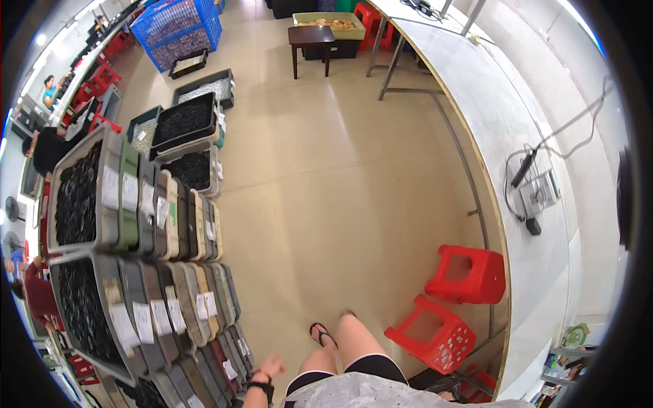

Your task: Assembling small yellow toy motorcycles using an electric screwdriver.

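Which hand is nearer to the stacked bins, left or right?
Left. The left hand is just right of the stacked bins; the right hand, barely visible, is much farther right.

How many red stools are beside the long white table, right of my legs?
3: the farther stool, the nearer stool, and a third stool partly hidden behind it; more may be hidden.

The tan floor (306,170) carries stacked bins (173,217) toward nine o'clock, a small brown table (311,34) at twelve, red stools (487,273) at four; the white surface (469,71) at three bears a clear box (539,195).
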Tool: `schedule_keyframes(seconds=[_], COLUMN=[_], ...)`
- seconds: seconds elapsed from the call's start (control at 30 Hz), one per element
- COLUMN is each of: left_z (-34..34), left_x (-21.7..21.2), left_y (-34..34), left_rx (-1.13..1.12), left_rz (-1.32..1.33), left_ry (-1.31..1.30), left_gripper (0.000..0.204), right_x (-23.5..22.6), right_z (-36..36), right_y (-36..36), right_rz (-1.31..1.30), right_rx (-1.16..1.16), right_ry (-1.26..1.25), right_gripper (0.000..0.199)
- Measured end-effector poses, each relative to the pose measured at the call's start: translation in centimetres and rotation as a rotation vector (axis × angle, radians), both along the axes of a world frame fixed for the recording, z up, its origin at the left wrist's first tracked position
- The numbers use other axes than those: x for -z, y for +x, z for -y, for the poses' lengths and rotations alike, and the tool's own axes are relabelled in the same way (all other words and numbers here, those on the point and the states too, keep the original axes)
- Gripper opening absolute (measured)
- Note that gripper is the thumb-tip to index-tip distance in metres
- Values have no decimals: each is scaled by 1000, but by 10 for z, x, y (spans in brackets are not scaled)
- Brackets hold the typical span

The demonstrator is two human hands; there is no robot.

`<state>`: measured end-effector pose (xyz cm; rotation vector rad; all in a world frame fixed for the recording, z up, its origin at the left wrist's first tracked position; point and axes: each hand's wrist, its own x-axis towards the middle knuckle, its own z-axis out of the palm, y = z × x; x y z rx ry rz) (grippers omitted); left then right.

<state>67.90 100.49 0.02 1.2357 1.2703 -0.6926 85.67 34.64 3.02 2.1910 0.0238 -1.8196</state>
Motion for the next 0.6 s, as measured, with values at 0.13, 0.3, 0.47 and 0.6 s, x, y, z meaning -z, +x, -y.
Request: schedule_keyframes(seconds=[0.13, 0.3, 0.47, 0.6], left_z=[-146, -272, -366, -524], left_x=[-54, -22, 56, 37], left_y=[147, 195, 78, 227], left_rx=[-91, -1, 849, 647], left_rz=[241, 133, -221, -300], left_ry=[169, 337, 71, 144], left_gripper=[26, 29, 50, 44], right_x=[3, 72, -80, -107], right_z=[-160, -432, -890, -1056], right_y=[116, 378, 611, 673], right_rz=[-29, 455, 689, 512], right_rx=[78, -130, 504, 368], right_ry=[80, 445, 1209, 1367], right_gripper=[41, 31, 27, 23])
